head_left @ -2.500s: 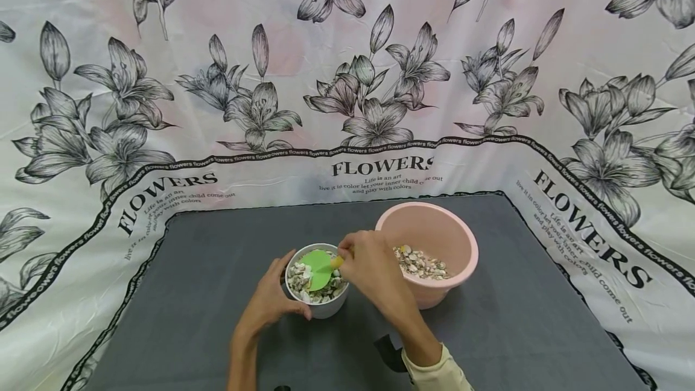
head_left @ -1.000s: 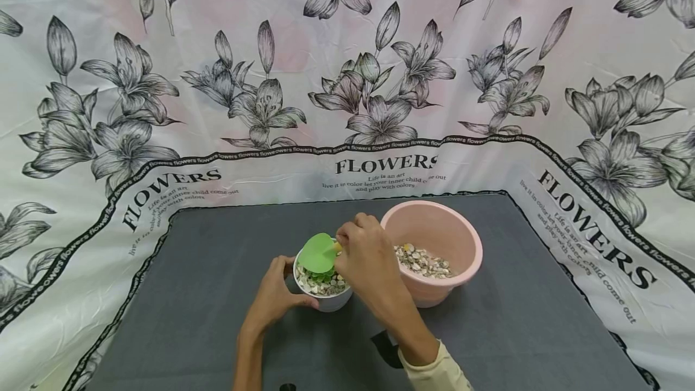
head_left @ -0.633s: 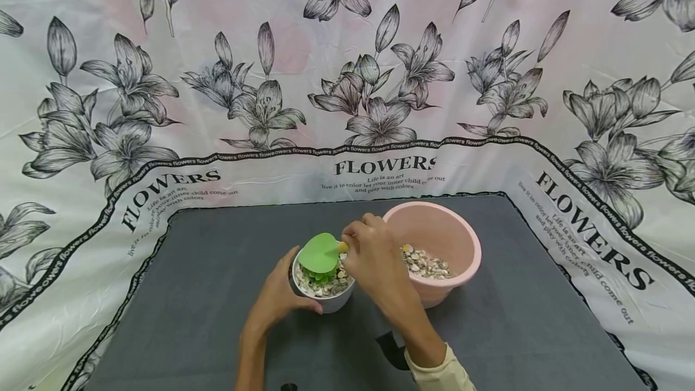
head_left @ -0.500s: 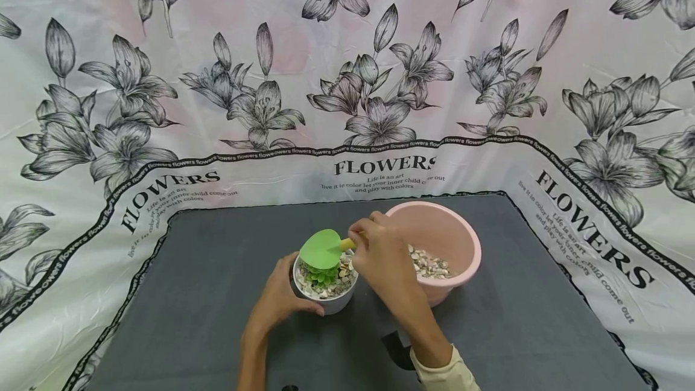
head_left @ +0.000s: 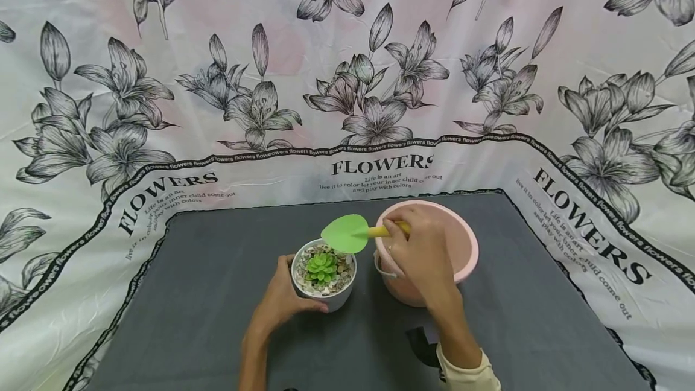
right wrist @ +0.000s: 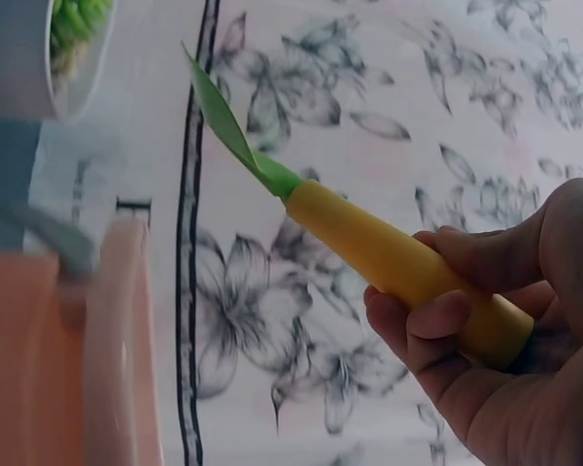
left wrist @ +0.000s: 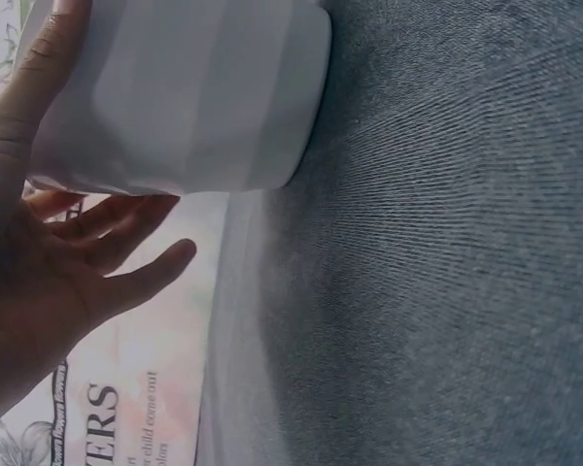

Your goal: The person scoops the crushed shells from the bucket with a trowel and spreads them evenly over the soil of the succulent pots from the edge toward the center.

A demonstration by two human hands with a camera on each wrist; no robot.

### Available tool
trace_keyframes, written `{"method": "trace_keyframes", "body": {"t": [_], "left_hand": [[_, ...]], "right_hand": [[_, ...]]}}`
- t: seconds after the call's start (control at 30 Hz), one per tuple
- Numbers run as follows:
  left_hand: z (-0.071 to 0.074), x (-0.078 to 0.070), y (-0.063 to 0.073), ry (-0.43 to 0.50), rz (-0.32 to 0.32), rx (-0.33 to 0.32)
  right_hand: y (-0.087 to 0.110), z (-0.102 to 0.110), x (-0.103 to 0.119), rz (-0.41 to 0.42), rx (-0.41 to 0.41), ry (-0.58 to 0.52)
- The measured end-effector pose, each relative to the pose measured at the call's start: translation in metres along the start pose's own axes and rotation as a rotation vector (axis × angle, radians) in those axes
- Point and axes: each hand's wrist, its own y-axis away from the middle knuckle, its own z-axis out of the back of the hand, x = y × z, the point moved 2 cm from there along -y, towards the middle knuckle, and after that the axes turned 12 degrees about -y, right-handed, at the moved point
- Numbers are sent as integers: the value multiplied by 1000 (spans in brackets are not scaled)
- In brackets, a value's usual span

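Observation:
A small white flower pot (head_left: 332, 299) stands on the grey table, holding a green succulent (head_left: 321, 268) ringed by pale stone chips. My left hand (head_left: 282, 297) grips the pot from the left, thumb across its near side and fingers on the far side. In the left wrist view, the thumb (left wrist: 41, 68) lies along the ribbed wall. My right hand (head_left: 423, 252) holds a toy-like trowel by its yellow handle (right wrist: 389, 257). The trowel's green blade (head_left: 345, 234) hovers just above the pot's right rim, apart from the plant.
A pink bucket (head_left: 468, 246) with a light handle stands right of the pot, partly behind my right hand. Dark strap-like material (head_left: 420, 346) hangs near the right sleeve (head_left: 469, 373). Flower-printed cloth (head_left: 374, 180) borders the table and rises behind it.
The trowel has lifted out of the pot and moved right, toward the pink bucket, uncovering the succulent. My left hand has kept its grip on the pot.

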Motion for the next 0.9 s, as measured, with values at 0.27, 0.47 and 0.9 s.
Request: {"method": "trace_keyframes", "body": {"t": [0.27, 0.47, 0.9], "left_hand": [[6, -12, -3, -131, -123, 125], [3, -61, -10, -278, -272, -14], [-67, -134, -27, -388, -437, 50]], "right_hand": [[0, 54, -22, -77, -149, 88], [1, 82, -49, -153, -122, 273], [9, 41, -74, -35, 89, 509]]}}
